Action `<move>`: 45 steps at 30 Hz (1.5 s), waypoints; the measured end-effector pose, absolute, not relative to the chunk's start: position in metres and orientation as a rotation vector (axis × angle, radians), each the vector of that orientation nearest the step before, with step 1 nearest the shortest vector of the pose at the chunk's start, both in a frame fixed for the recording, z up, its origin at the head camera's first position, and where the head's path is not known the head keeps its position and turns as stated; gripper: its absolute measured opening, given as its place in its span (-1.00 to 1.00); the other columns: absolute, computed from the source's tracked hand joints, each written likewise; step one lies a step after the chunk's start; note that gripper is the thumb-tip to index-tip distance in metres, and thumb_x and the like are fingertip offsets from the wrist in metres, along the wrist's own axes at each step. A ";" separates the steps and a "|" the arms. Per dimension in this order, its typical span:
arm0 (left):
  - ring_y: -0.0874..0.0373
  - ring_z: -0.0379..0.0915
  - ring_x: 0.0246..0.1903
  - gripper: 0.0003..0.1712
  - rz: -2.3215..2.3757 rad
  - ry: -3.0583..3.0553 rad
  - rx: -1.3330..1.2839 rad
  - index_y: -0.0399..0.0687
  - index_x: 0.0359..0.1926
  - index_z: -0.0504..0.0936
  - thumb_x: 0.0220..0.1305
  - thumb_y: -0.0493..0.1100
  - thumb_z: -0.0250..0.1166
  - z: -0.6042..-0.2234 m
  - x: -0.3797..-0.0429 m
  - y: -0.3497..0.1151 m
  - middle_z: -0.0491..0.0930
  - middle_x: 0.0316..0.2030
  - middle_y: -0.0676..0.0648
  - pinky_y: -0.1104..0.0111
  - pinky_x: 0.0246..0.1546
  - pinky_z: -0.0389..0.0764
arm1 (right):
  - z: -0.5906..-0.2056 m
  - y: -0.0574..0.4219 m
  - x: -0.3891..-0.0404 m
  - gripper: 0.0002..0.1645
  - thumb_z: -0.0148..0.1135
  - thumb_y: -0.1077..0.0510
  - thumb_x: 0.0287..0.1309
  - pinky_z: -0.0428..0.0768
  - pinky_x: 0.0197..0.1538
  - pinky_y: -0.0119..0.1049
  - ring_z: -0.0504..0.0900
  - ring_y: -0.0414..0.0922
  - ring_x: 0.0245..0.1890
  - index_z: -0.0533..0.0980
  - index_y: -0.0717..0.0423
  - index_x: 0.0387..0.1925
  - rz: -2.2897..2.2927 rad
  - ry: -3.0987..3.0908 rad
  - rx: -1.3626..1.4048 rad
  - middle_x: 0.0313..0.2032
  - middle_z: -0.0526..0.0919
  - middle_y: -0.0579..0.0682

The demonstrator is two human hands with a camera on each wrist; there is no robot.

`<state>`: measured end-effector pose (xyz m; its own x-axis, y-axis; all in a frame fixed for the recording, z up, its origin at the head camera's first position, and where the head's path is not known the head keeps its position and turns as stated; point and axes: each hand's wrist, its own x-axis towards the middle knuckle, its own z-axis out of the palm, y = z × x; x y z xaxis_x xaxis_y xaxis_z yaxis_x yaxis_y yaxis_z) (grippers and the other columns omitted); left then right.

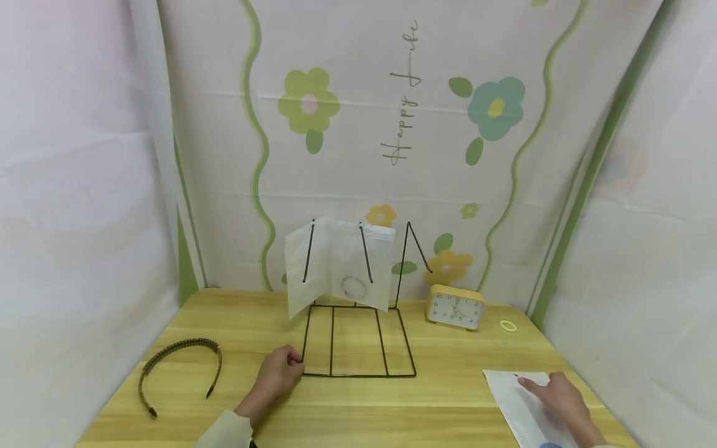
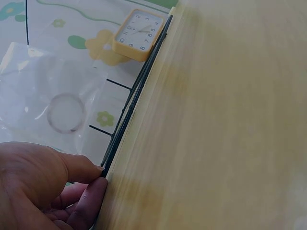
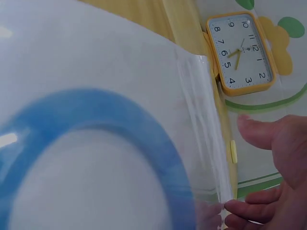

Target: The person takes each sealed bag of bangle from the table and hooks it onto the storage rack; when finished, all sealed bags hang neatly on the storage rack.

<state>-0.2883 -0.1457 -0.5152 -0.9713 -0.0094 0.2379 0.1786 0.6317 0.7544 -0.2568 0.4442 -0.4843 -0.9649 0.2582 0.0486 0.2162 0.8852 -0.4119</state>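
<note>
My left hand (image 1: 280, 370) pinches the front left corner of a black wire rack (image 1: 372, 376) between thumb and fingers. On two of the rack's upright prongs hangs a clear zip bag (image 1: 370, 255), with a thin ring-shaped bracelet (image 1: 354, 287) inside. At the right, my right hand (image 1: 562, 398) is at the zip edge of another clear bag (image 3: 96, 57). This bag contains a blue ring-shaped item (image 3: 96, 103). In the right wrist view the fingertips touch the bag's edge, while the thumb stands apart from them.
A braided headband (image 1: 179, 344) lies on the left of the wooden table (image 1: 252, 336). Behind the right-hand bag stand a yellow clock (image 1: 456, 307) and a small yellow ring (image 1: 508, 325). Flower-printed cloth (image 1: 347, 168) encloses the back and sides.
</note>
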 end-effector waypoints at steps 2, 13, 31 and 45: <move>0.22 0.41 -0.50 -0.88 -1.252 -2.629 -0.145 -0.17 -0.39 0.61 0.02 -0.33 0.40 -0.515 -0.289 -0.145 0.53 -0.52 0.04 0.40 -0.48 0.46 | -0.488 0.445 -0.256 0.09 0.31 -0.42 -0.03 0.52 -0.29 0.06 0.54 0.27 -0.33 0.39 0.66 -0.18 0.602 -2.934 -0.415 -0.28 0.53 0.50; 0.22 0.41 -0.50 -0.89 -1.259 -2.634 -0.151 -0.15 -0.40 0.60 0.05 -0.33 0.40 -0.513 -0.289 -0.147 0.52 -0.52 0.04 0.39 -0.48 0.46 | -0.493 0.436 -0.258 0.09 0.38 -0.39 -0.13 0.43 -0.28 0.30 0.41 0.53 -0.19 0.37 0.59 -0.09 0.541 -2.897 -0.600 -0.22 0.46 0.56; 0.22 0.42 -0.51 -0.90 -1.285 -2.637 -0.153 -0.16 -0.38 0.60 0.08 -0.33 0.39 -0.511 -0.286 -0.149 0.54 -0.52 0.05 0.37 -0.48 0.47 | -0.526 0.450 -0.263 -0.50 0.01 0.17 0.19 0.36 -0.17 0.28 0.42 0.52 -0.09 0.37 0.41 0.09 0.609 -2.526 -0.668 -0.04 0.45 0.54; 0.22 0.42 -0.50 -0.88 -1.296 -2.626 -0.164 -0.16 -0.39 0.60 0.07 -0.34 0.40 -0.514 -0.285 -0.146 0.53 -0.52 0.04 0.37 -0.47 0.47 | -0.514 0.447 -0.253 -0.56 -0.17 0.17 0.32 0.38 -0.12 0.25 0.44 0.53 -0.13 0.42 0.45 0.01 0.658 -2.478 -0.572 0.00 0.49 0.51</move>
<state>-0.2853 -0.1462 -0.5138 -0.9720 0.0073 0.2347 0.1907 0.6075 0.7711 -0.2534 0.4467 -0.5143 -0.7819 0.5077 0.3617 0.2612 0.7938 -0.5493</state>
